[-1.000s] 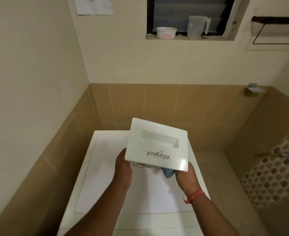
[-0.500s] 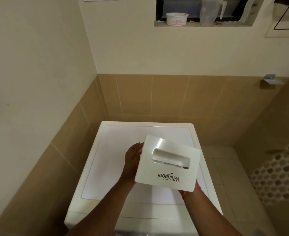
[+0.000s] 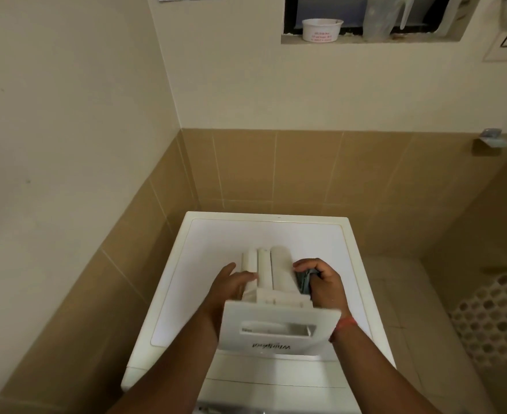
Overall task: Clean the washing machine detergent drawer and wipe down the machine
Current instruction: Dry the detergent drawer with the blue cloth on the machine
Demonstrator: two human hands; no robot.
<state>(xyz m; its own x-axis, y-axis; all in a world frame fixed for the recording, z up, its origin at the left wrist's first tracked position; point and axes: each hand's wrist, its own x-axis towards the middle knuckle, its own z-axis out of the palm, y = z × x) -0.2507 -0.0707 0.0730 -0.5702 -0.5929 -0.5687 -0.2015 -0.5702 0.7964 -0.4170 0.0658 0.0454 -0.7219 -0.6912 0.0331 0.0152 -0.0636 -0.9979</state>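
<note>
White moulded plastic, held above the top of the washing machine [image 3: 222,243]: the detergent drawer [image 3: 271,297], out of its slot and turned bottom-up, brand lettering on the front panel reading upside down. Front panel nearest, with its recessed pull handle; ribbed compartment undersides running away toward the far wall. Not possible to tell whether resting on the lid or hovering just over it.

Left hand [image 3: 231,289] against the left flank of the drawer, fingers curved onto the edge, thumb lifted clear. Right hand [image 3: 321,283] on the right flank, fingers curled, pinching a blue-grey cloth [image 3: 303,282] against the drawer's side. Red thread band around the right wrist.

Likely light and hollow, stiff but thin-walled; liable to crack if dropped on the tiled floor at right. Probably slick with detergent film or damp, so a grip on both long sides as now seems safest, or by the handle recess for one-handed carrying. Thin ribs and siphon parts better left unsqueezed. Cloth soft and limp, easy to bunch into the channels.

Far off on the window ledge: a small white tub [image 3: 322,29] and a clear measuring jug [image 3: 380,16], well apart from the work. Soap shelf [image 3: 489,141] on the right wall.

Judged step: wiping the underside, machine surfaces yet to follow.
</note>
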